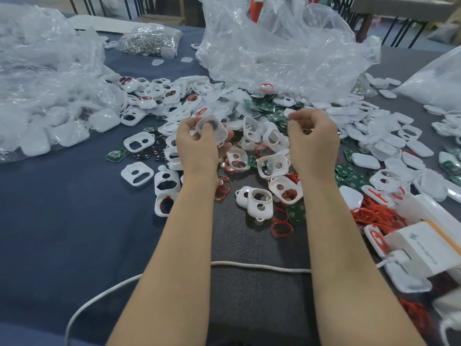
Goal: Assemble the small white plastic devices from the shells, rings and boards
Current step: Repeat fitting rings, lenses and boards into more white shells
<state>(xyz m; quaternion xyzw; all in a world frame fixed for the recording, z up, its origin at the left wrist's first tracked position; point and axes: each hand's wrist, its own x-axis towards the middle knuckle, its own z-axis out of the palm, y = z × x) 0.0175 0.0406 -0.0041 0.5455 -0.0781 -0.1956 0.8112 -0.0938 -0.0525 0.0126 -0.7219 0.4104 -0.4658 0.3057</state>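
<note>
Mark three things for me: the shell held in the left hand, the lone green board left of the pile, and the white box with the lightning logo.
shell [214,132]: head view, its rounded back.
green board [117,154]: head view, middle of its face.
white box [421,252]: head view, its top face.

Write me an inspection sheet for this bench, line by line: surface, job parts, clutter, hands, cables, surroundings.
Surface: dark blue cloth, with a grey mat in front of the person.
Job's things: white shells, green boards and red rings lie loose and mixed in a heap.
Clutter: clear plastic bags, a bag of metal parts and a white box at right.
Hands: left hand holds one shell; right hand has its fingers curled, contents not visible.
Cables: white cable crosses the mat under both forearms.
Surroundings: dark furniture legs beyond the table.
</note>
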